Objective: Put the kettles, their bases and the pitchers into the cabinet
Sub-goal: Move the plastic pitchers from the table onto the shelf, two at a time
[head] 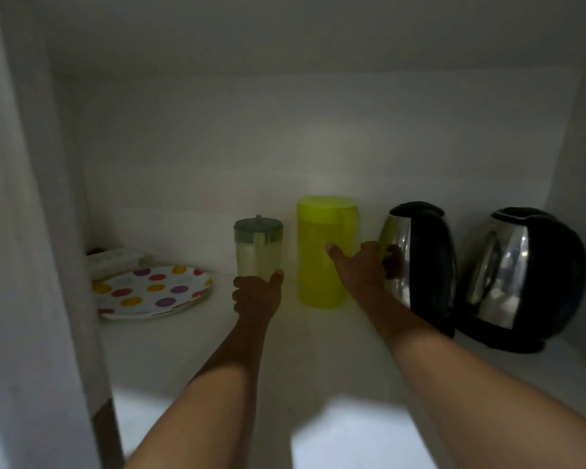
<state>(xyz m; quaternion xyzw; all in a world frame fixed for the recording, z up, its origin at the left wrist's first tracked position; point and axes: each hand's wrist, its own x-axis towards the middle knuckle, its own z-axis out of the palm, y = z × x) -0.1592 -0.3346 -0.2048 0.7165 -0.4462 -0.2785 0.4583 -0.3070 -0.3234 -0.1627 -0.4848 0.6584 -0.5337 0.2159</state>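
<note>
I look into a dim white cabinet. My left hand [256, 294] grips the base of a small pale pitcher with a grey-green lid [258, 247], standing on the shelf. To its right my right hand [359, 269] holds the side of a taller yellow-green pitcher [318, 252], thumb across its front, fingers hidden behind it. Further right stand two steel-and-black kettles on black bases: one [420, 262] beside my right hand, the other [525, 275] near the right wall.
A polka-dot plate [153, 292] lies at the shelf's left, with a white ice tray [115, 262] behind it by the left wall [65, 198]. The shelf floor [183, 350] runs forward beneath my forearms.
</note>
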